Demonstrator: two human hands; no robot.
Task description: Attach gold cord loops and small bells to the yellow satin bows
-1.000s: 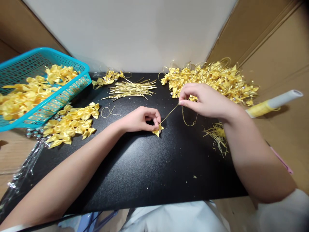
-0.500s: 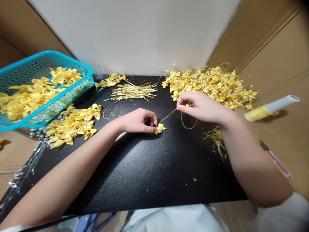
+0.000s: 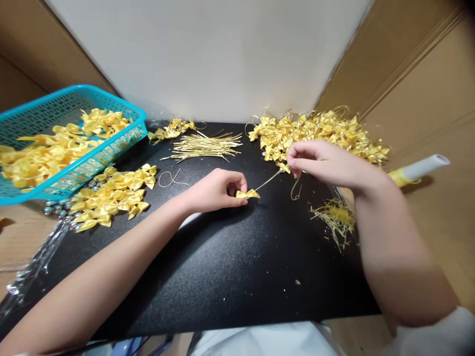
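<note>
My left hand (image 3: 224, 190) pinches a small yellow ribbon bow (image 3: 248, 194) just above the black tabletop, near its middle. From the bow a thin gold cord (image 3: 269, 181) runs up and to the right, pulled straight, to the fingers of my right hand (image 3: 315, 157). Those fingers are closed on the cord, and a loose end dangles below them. Behind my right hand lies a heap of finished-looking yellow bows (image 3: 326, 131) with gold loops and small bells. A single curled cord (image 3: 170, 179) rests left of my left hand.
A turquoise basket (image 3: 92, 157) full of yellow bows stands at the left, with more bows (image 3: 111, 198) and silver bells (image 3: 55, 208) beside it. Cut gold cords (image 3: 208, 146) lie at the back. Cord scraps (image 3: 336, 217) and a grey tube (image 3: 426, 167) are at the right.
My right hand has shifted slightly to the right with the cord. The bow between my left fingers has turned and now lies more level. My right forearm now hides the pink cutter.
</note>
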